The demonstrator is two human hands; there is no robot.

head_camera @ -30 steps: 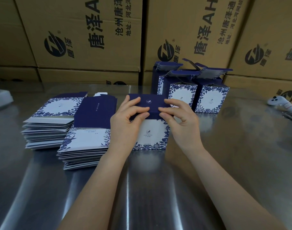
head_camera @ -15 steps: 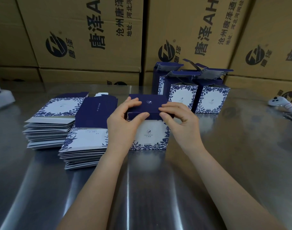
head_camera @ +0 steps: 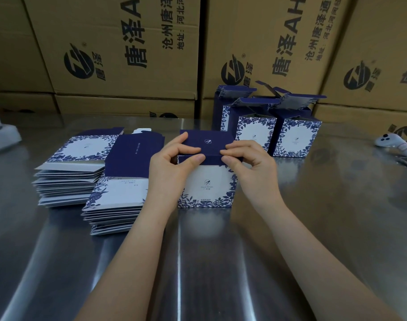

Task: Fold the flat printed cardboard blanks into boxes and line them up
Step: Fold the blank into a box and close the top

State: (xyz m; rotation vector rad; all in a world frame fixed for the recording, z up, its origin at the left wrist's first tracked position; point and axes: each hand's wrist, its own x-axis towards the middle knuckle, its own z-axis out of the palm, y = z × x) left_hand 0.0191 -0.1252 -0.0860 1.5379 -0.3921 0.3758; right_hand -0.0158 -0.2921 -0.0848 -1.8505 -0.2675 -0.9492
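A blue-and-white floral box (head_camera: 207, 186) stands upright on the steel table (head_camera: 221, 262), its navy lid flap folded down. My left hand (head_camera: 172, 167) pinches the lid's front edge at its left end. My right hand (head_camera: 249, 165) pinches the same edge at its right end. Two stacks of flat printed blanks lie to the left: a near stack (head_camera: 119, 205) and a far stack (head_camera: 70, 170). Behind the box, three folded boxes (head_camera: 276, 133) stand grouped with their top flaps raised.
Large brown shipping cartons (head_camera: 128, 54) wall off the back of the table. A white handheld controller (head_camera: 394, 142) lies at the right edge. A white object (head_camera: 1, 133) sits at the far left.
The lid flap has come down further onto the box. Both hands' fingers have curled tighter along its front edge. The box has stayed in place.
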